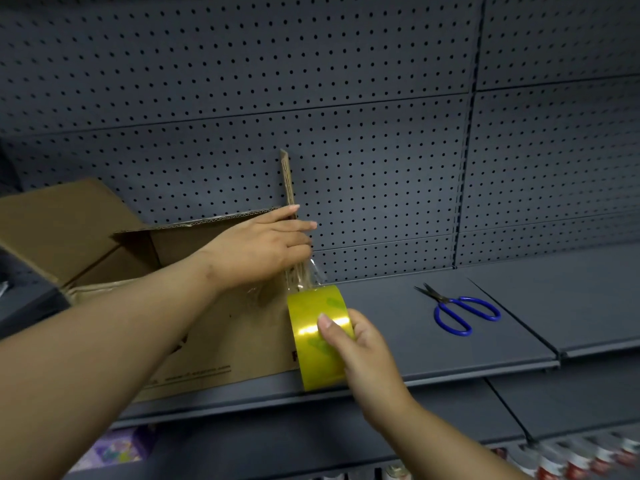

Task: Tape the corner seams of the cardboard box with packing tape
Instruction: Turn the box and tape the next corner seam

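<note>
An open brown cardboard box (221,341) is seen on a grey metal shelf (398,306), its right corner seam pressed by the straight fingers of the left hand (263,247). A yellow-tinted roll of clear packing tape (317,313), at 5 o'clock from that hand, is gripped by the curled right hand (360,348). Blue-handled scissors (457,311) are laid at 3 o'clock of the roll, before a grey perforated back panel (346,98).

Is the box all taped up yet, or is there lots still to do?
Not yet. No finished corner shows. The left hand presses clear tape onto the right corner of the cardboard box; the right hand holds the tape roll, not yet cut off. Left: snipping with the blue scissors, then the other corners.
</note>
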The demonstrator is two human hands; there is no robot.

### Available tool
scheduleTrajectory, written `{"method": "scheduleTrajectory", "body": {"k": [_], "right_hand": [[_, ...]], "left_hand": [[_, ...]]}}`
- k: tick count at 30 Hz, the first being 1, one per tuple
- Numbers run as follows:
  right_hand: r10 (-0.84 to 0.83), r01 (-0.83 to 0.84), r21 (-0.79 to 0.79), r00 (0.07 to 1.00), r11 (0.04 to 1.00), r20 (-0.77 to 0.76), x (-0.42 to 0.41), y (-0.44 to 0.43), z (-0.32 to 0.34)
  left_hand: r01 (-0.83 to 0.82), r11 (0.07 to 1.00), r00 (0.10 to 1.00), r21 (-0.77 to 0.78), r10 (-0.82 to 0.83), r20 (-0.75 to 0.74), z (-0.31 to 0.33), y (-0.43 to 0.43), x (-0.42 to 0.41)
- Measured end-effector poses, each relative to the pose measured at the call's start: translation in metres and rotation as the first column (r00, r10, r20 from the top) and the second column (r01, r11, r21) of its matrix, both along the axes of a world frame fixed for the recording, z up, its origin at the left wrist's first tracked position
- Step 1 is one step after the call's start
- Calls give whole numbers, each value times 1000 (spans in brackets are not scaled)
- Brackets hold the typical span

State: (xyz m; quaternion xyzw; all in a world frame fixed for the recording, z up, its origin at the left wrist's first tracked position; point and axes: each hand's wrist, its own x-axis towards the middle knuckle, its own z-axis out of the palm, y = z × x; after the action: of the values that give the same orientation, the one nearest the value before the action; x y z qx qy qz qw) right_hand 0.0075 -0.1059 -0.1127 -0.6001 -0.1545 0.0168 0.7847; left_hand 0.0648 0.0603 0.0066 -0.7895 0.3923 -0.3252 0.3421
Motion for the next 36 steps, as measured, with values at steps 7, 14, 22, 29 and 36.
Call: {"method": "scheduleTrajectory", "body": {"k": [7, 14, 22, 29, 36], "right_hand": [[39, -39, -10, 999, 999, -12, 10, -6, -1], [114, -112, 86, 993, 990, -21, 10, -8, -6], [127, -118, 115, 989, 986, -78, 15, -9, -2], [140, -144, 7, 951, 990, -274, 18, -5, -13], [62, -114, -131, 935, 985, -350, 33, -9, 2]], "left_hand": [[48, 998, 999, 37, -49, 20, -5, 6, 9], [78, 996, 995, 41, -81, 67, -8, 11, 13], [119, 992, 988, 36, -122, 99, -11, 14, 18], [91, 995, 989, 28, -94, 114, -11, 13, 16], [69, 997, 991, -47, -63, 118, -21, 9, 12]]}}
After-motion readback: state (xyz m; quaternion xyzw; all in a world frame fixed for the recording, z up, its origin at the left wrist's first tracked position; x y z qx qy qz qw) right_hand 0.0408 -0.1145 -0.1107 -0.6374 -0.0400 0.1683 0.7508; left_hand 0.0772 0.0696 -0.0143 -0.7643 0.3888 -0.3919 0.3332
